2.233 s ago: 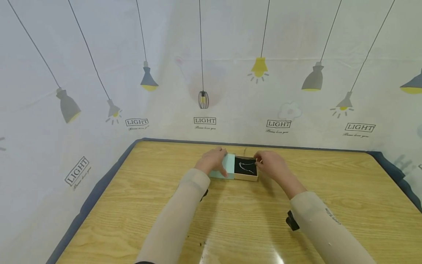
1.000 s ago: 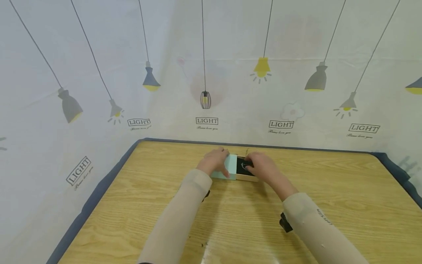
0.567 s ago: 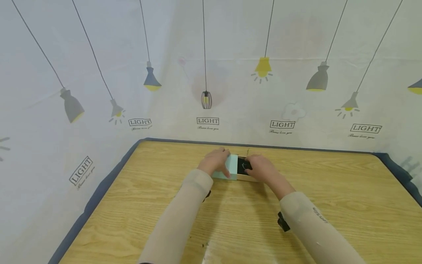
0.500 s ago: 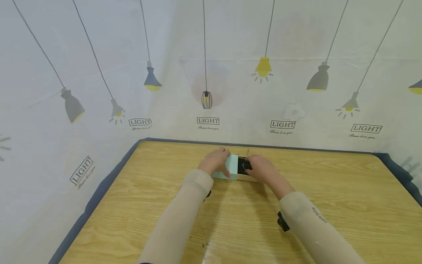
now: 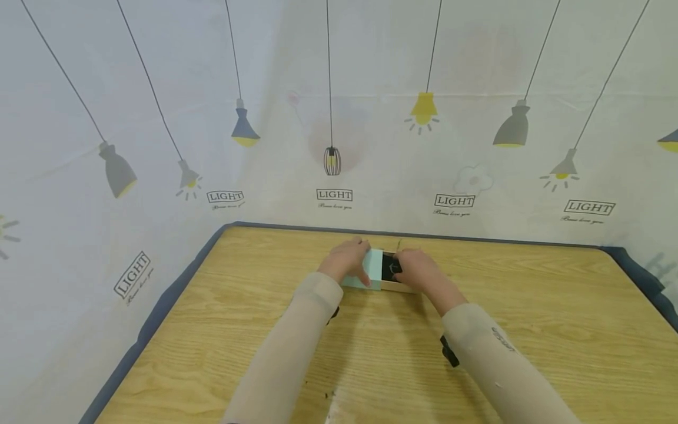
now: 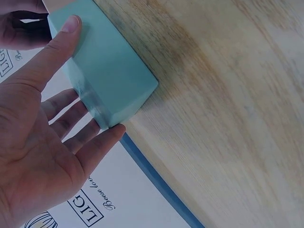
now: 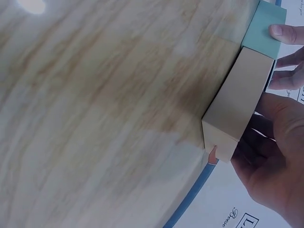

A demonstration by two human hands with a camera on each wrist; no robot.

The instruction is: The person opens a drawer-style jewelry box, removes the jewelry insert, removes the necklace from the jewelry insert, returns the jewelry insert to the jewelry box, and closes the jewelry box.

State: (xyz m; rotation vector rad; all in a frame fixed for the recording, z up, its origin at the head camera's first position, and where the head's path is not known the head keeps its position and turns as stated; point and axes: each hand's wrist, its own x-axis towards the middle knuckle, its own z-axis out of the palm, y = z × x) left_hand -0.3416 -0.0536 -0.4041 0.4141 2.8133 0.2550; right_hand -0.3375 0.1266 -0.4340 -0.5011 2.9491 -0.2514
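A slide-out jewellery box lies near the table's far edge, its mint-green sleeve (image 6: 111, 61) at the left and its tan tray (image 7: 240, 88) pulled partway out to the right. My left hand (image 5: 343, 261) grips the sleeve, thumb on the near side and fingers behind. Inside the tray is a black insert (image 5: 388, 272) bearing a thin silver chain (image 5: 393, 268), partly covered by my right hand (image 5: 421, 271). That hand reaches over the tray with thumb and fingertips down on the insert; I cannot tell whether they pinch it or the chain.
The wood-grain table (image 5: 254, 330) has a dark blue border (image 5: 477, 238) along its back edge. Behind it hangs a white wall covering (image 5: 381, 147) printed with lamps. A few dark specks (image 5: 326, 395) lie on the tabletop nearer to me.
My right hand has moved left from the tray's right end to over the insert, covering more of the chain. Lately it has barely moved. My left hand keeps its grip on the sleeve.
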